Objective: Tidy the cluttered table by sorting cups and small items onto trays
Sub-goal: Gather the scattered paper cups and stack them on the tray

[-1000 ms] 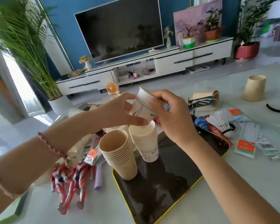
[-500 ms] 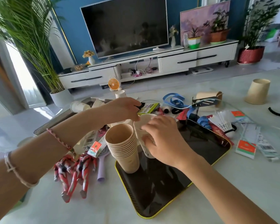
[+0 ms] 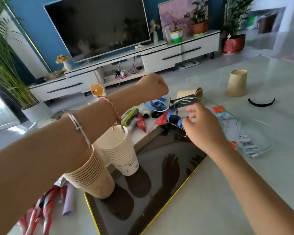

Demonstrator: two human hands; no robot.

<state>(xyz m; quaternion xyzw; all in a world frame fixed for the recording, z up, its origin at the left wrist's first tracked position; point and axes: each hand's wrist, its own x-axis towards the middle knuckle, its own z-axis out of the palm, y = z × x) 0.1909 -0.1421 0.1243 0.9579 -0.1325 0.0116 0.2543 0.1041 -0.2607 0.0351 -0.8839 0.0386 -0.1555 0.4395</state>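
Note:
Two stacks of paper cups stand upright on the left part of a black tray with a yellow rim point(image 3: 161, 197): a brown stack point(image 3: 92, 175) and a white printed stack point(image 3: 120, 153). My left hand point(image 3: 151, 87) is raised above the clutter behind the tray, its fingers curled into a fist with nothing visible in it. My right hand point(image 3: 199, 124) hovers at the tray's far corner, fingers loosely bent, fingertips at a blue item point(image 3: 180, 122). A beige cup point(image 3: 237, 83) stands upside down at the far right. Another cup point(image 3: 190, 93) lies on its side.
Behind the tray lie a blue ribbon point(image 3: 155, 103), a green box point(image 3: 129, 115), red sachets and a dark clip. Printed packets point(image 3: 234, 126) lie to the right, a black hairband point(image 3: 261, 102) beyond them. Red toy figures point(image 3: 39, 214) sit left of the tray.
Both hands have left the white cup stack, which now stands alone on the tray. My left hand rose and reached forward; my right hand moved right to the clutter at the tray's far corner.

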